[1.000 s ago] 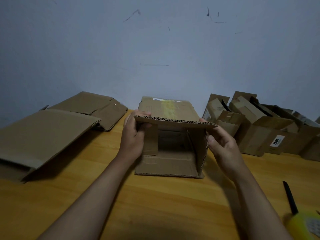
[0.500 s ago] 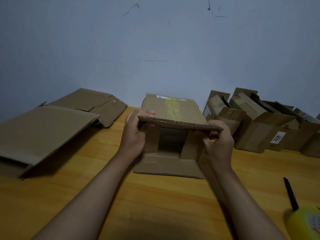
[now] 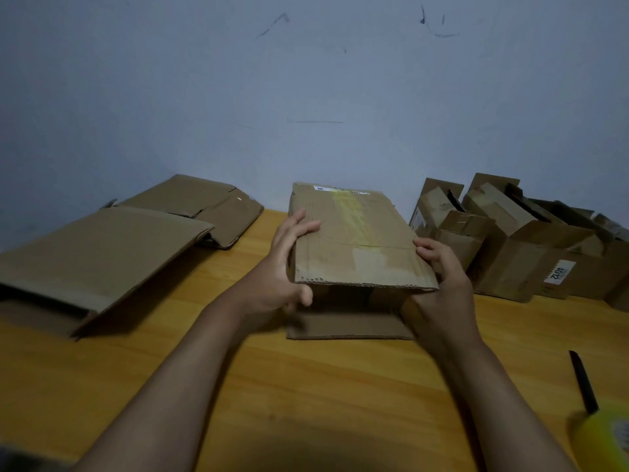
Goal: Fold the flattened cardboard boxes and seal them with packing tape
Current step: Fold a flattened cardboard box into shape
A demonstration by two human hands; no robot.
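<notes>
Box: top flap now lowered over inner flaps. Left hand and right hand grip it; taping pending.

A white label on a folded cardboard box at the right reads "4012", turned sideways.
</notes>
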